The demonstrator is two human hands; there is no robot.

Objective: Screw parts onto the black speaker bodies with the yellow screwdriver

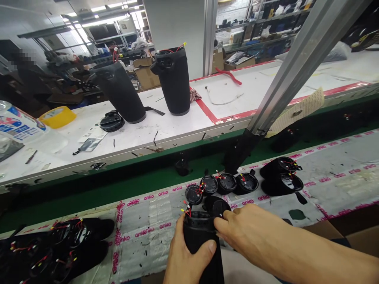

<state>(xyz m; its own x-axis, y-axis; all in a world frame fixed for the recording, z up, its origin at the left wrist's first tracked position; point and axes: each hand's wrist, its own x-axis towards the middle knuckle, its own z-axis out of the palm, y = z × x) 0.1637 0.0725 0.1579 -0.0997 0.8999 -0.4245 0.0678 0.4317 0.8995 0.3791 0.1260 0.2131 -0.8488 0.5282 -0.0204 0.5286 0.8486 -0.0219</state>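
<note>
My left hand (189, 256) is wrapped around a black cylindrical speaker housing (204, 236), thumb across its front. The housing stands nearly upright at the bottom centre, its open top facing up. Red wires (188, 211) with small white and yellow plugs rise from its left rim. Curled against the right side of that rim are the fingers of my right hand (237, 225); whatever they pinch is hidden. Just behind lies another black housing (217, 205). Beyond it, several round black wired parts (227, 182) form a row.
Two black housings (174, 83) stand on the white bench (177, 128), near a yellow tape roll (57, 117) and a plastic bottle (23, 126). More housings (91, 248) lie at lower left and a pair (275, 185) at right. A metal post (284, 71) rises at right.
</note>
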